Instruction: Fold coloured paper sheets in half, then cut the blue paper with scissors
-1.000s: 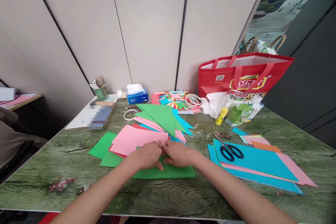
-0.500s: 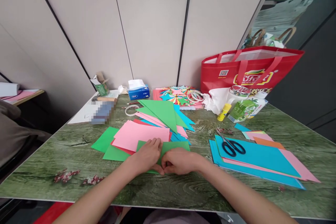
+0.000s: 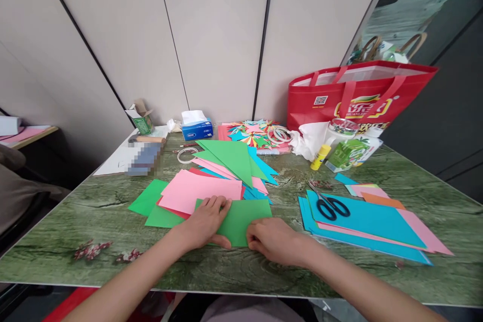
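A sheet of green paper (image 3: 241, 222), apparently folded with its near edge toward me, lies flat on the table in front of me. My left hand (image 3: 209, 221) rests across its left part, fingers stretched over the paper and thumb spread along the near edge. At the near right corner, my right hand (image 3: 269, 236) is closed, its curled fingers pressed on the paper's edge; its fingertips are partly hidden. Just beyond lie pink sheets (image 3: 202, 188), with red and green paper (image 3: 164, 217) under them.
Green triangles (image 3: 228, 156) lie over pink and blue pieces behind. Black-handled scissors (image 3: 332, 208) rest on blue sheets (image 3: 381, 221) at right. Farther back stand a glue stick (image 3: 320, 157), a red bag (image 3: 324, 105), a tissue box (image 3: 196, 130) and a tape roll (image 3: 187, 155).
My right hand has slid right along the near edge of the green paper, away from my left hand. The paper's middle now shows. My left hand stays in place.
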Demonstrator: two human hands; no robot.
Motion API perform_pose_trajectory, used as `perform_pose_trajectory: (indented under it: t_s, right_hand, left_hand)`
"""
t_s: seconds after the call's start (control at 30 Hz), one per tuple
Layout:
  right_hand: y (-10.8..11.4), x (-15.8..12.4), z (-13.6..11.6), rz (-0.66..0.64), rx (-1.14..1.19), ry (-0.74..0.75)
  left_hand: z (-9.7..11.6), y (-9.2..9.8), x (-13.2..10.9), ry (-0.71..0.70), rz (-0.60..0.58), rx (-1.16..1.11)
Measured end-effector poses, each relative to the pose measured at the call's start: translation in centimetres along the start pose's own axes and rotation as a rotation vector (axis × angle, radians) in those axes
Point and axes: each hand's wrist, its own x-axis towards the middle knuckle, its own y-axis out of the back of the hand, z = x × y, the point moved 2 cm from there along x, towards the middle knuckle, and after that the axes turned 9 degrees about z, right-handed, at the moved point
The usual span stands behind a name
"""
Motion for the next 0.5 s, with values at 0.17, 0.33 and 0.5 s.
perform_pose_trajectory:
  t_s: [0.17, 0.33, 0.5]
  right_hand:
    - [0.5, -1.7, 1.4, 0.016, -0.025, -0.065]
    - [0.2, -2.9, 3.1, 0.058, -0.047, -0.090]
    - [0.3, -3.6, 3.9, 0.078, -0.079, -0.100]
  left_hand:
    - [-1.5, 0.0, -0.5, -0.034, -0.028, -0.051]
    - [-3.1, 0.5, -1.3, -0.105, -0.096, -0.172]
    - [-3.6, 1.7, -3.1, -0.066, -0.112, -0.283]
